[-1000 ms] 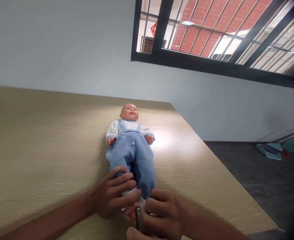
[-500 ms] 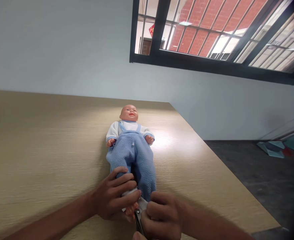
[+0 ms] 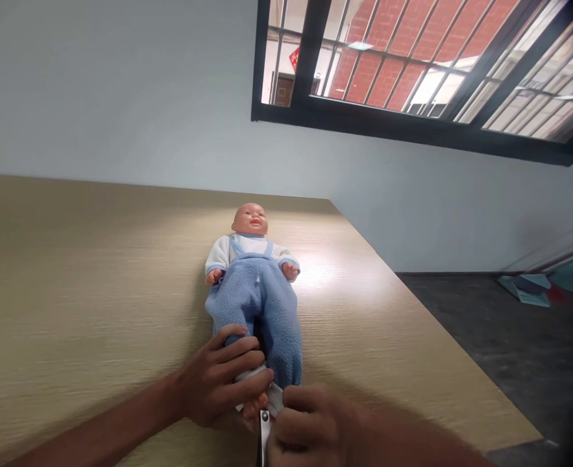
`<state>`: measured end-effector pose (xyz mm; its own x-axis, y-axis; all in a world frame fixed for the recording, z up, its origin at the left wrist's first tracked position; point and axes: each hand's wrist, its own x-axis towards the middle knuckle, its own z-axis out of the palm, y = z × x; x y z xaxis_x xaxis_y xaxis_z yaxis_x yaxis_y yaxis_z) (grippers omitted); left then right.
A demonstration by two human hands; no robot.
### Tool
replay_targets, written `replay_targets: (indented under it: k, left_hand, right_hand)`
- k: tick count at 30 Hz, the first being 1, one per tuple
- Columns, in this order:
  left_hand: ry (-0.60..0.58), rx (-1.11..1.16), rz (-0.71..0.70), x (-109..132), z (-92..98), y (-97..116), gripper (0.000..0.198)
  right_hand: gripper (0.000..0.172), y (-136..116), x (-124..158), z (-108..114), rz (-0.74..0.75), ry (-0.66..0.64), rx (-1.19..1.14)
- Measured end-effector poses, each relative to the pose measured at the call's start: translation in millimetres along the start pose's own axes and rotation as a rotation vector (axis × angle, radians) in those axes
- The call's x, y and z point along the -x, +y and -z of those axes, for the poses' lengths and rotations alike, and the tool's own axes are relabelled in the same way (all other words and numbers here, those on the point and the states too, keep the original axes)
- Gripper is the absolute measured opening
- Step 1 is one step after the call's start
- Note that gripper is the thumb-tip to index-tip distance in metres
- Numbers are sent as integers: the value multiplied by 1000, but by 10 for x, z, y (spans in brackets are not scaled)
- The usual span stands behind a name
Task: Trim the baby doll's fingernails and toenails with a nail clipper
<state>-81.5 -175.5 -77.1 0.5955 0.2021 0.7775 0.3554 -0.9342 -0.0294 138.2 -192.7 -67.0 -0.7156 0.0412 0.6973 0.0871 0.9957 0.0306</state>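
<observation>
A bald baby doll [image 3: 261,285] in blue overalls and a white top lies on its back, head away from me. My left hand [image 3: 230,383] is wrapped round the doll's lower leg on the left, over the trouser leg and a white cloth [image 3: 275,397]. The doll's bare foot [image 3: 255,407] pokes out below the fingers. A small metal tool [image 3: 264,431] with a rivet, like a nail clipper, is gripped by my right hand [image 3: 305,425] beside that foot. Its lower part runs out of the frame.
The doll rests on a pale wooden table [image 3: 96,279]. Beyond stand a grey wall [image 3: 121,97] and a barred window [image 3: 388,117]. Light blue things [image 3: 524,290] lie on the dark floor, right of the table's edge.
My right hand has shifted slightly down and left, and the metal tool now stands more upright below the doll's foot. My left hand keeps its hold on the leg.
</observation>
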Motion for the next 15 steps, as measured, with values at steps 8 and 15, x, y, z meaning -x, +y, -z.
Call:
replay_targets:
  k: [8, 15]
  left_hand:
    - [0, 4, -1, 19, -18, -1, 33]
    - [-5, 7, -3, 26, -24, -1, 37]
  right_hand:
    - [26, 15, -26, -21, 75, 49, 67]
    - [23, 63, 13, -57, 122, 62, 99]
